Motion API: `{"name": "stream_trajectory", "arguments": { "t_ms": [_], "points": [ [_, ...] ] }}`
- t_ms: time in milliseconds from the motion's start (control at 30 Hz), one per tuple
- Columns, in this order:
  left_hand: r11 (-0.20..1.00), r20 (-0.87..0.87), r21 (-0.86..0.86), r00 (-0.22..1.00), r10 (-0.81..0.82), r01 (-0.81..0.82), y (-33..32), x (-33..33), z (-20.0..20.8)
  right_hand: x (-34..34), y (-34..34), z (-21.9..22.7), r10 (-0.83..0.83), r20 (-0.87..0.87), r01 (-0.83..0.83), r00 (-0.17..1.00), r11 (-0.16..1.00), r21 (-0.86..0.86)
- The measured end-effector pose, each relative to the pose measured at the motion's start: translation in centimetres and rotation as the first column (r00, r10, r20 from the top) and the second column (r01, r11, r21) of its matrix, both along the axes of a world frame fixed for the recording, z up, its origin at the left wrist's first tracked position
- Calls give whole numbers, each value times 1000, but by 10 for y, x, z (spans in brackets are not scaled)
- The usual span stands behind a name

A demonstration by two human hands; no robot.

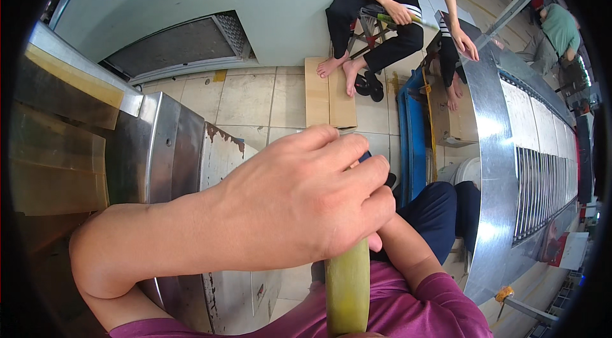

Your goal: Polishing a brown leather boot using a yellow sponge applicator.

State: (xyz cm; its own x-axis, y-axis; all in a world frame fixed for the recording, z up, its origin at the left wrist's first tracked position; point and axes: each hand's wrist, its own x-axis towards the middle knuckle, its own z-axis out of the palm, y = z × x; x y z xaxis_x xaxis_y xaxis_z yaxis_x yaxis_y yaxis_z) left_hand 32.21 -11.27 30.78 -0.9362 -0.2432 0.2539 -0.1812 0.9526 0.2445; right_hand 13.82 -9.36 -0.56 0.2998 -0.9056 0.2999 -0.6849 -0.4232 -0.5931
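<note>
My left hand is closed in the middle, its fingers wrapped round a thick yellow-green stalk that looks like sugarcane. The stalk runs from beneath that hand down towards me, in front of my purple shirt. My right forearm rises from the lower right and passes behind the left hand. The right hand is almost wholly hidden there, so its grip does not show. A pinkish fingertip shows beside the stalk, but whose it is cannot be made out. A small dark blue bit peeks out past the left knuckles.
Facing me sits a person holding a green stalk, bare feet on flattened cardboard. A metal-edged conveyor runs along the right. Left stands a metal machine; behind it is a pale cabinet. A blue frame stands by the conveyor.
</note>
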Motion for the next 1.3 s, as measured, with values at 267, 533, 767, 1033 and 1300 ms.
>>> {"name": "stream_trajectory", "arguments": {
  "t_ms": [267,533,767,1033,1300],
  "points": [
    [1000,2,-5,1000,8,-8,3,4,-1,6,4,9,-9,-11,9,1000,997,78],
    [1000,-60,-31,998,-9,7,0,-3,3,9,1,-8,-17,-58,8,998,989,-150],
    [992,13,-122,1000,27,-26,3,-10,7,2,1,-5,-34,-60,25,998,990,-138],
    [978,28,-207,1000,4,2,6,-12,7,-1,3,-6,-30,-70,21,997,992,-127],
    [989,50,-147,999,5,2,11,-14,13,9,2,-7,38,-96,-39,995,999,-9]
  ]
}}
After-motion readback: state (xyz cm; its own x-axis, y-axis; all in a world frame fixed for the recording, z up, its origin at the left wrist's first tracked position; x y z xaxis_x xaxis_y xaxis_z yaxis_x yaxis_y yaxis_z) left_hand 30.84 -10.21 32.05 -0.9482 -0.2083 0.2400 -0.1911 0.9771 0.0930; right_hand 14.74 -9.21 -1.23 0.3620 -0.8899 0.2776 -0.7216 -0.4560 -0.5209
